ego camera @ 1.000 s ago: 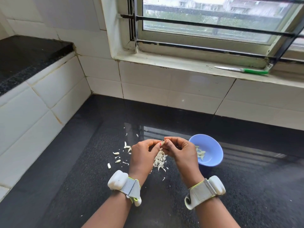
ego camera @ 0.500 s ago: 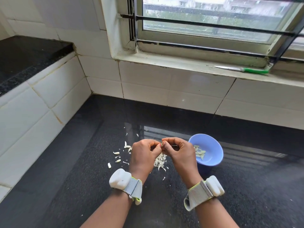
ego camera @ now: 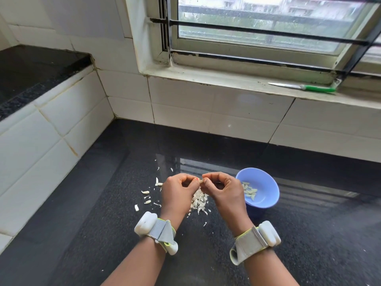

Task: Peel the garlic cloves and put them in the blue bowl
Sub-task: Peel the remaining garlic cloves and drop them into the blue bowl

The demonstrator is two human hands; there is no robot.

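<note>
White tiled wall point(ego camera: 185, 112), barred window point(ego camera: 268, 23)

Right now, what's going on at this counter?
A person is peeling garlic by hand. The left hand and right hand together pinch one garlic clove above a pile of peels on the black counter. Several peeled cloves already lie in the blue bowl to the right. A green-handled knife lies unused on the window sill.

Blue bowl point(ego camera: 266, 182) on a black speckled counter point(ego camera: 103, 223) (knife point(ego camera: 317, 88) handle green).
</note>
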